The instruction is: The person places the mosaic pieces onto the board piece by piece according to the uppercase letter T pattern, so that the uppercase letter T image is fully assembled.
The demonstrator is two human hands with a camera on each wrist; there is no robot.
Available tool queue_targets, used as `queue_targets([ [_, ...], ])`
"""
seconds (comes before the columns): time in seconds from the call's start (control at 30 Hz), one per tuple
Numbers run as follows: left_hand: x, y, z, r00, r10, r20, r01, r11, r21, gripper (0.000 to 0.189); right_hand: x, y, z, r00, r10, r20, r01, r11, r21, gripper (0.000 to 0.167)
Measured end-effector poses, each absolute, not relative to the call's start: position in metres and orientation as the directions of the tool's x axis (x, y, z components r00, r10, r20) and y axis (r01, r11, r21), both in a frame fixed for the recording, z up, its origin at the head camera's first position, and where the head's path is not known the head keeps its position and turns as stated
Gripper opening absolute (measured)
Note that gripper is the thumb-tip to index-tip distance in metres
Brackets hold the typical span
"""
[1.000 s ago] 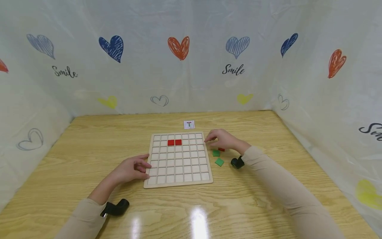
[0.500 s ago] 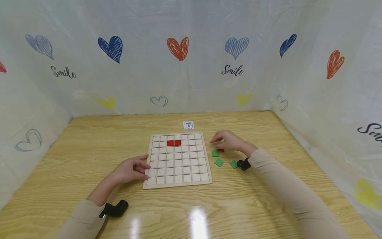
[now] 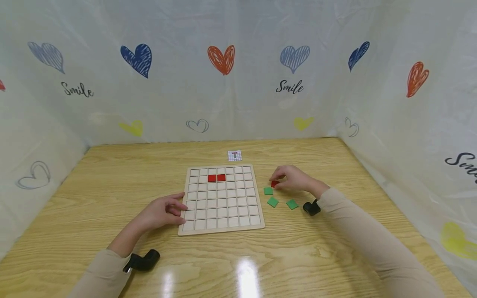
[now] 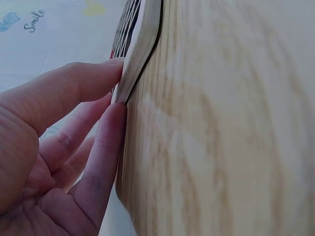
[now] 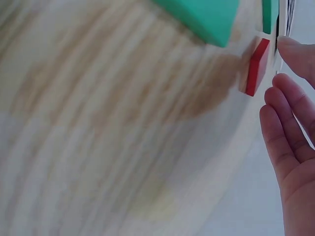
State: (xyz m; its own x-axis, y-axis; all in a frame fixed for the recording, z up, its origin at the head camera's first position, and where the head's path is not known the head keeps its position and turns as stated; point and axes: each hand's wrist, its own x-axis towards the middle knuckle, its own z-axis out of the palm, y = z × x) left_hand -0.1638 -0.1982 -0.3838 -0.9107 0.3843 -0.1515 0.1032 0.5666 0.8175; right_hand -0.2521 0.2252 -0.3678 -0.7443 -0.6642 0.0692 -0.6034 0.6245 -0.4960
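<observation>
A square wooden grid board (image 3: 217, 203) lies on the table, with two red square tiles (image 3: 212, 178) side by side in its second row from the back. My left hand (image 3: 162, 211) rests at the board's left edge, its fingertips and thumb touching the frame; the left wrist view shows fingertips right at the wooden rim. To the board's right, my right hand (image 3: 292, 179) hovers over a loose red tile (image 5: 257, 68). Thumb and fingers are spread apart, near the tile. Several green tiles, one of them a green tile (image 3: 268, 191) beside the red one, lie just in front.
Behind the board lies a small printed card (image 3: 234, 155) with a T pattern on a grid. Two more green tiles, a left one (image 3: 273, 202) and a right one (image 3: 292, 204), lie on the wooden table (image 3: 208, 265). A heart-printed curtain (image 3: 238, 103) encloses the back and sides.
My right hand has moved right, from the board's right edge to the loose red tile, baring a green tile near the wrist. My left hand stays at the board.
</observation>
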Motion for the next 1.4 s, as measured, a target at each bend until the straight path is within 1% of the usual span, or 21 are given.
queue_targets([
  [0.23, -0.164, -0.197, -0.383, -0.914, 0.378, -0.146, 0.111, 0.580, 0.807, 0.034, -0.252, 0.230, -0.372, -0.768, -0.639, 0.034, -0.563, 0.649, -0.512, 0.016],
  [0.43, -0.164, -0.195, -0.381, -0.916, 0.370, -0.153, 0.099, 0.581, 0.808, 0.034, -0.250, 0.232, -0.372, -0.758, -0.650, 0.049, -0.574, 0.630, -0.523, 0.015],
  [0.8, -0.166, -0.197, -0.383, -0.912, 0.383, -0.150, 0.098, 0.556, 0.825, 0.034, -0.251, 0.230, -0.371, -0.747, -0.663, 0.047, -0.589, 0.628, -0.509, 0.016],
  [1.1, -0.165, -0.197, -0.382, -0.909, 0.390, -0.147, 0.103, 0.551, 0.828, 0.033, -0.255, 0.227, -0.371, -0.763, -0.645, 0.044, -0.572, 0.643, -0.509, 0.018],
  [1.4, -0.163, -0.198, -0.383, -0.911, 0.384, -0.150, 0.096, 0.551, 0.829, 0.033, -0.258, 0.218, -0.367, -0.752, -0.656, 0.064, -0.591, 0.629, -0.505, 0.020],
])
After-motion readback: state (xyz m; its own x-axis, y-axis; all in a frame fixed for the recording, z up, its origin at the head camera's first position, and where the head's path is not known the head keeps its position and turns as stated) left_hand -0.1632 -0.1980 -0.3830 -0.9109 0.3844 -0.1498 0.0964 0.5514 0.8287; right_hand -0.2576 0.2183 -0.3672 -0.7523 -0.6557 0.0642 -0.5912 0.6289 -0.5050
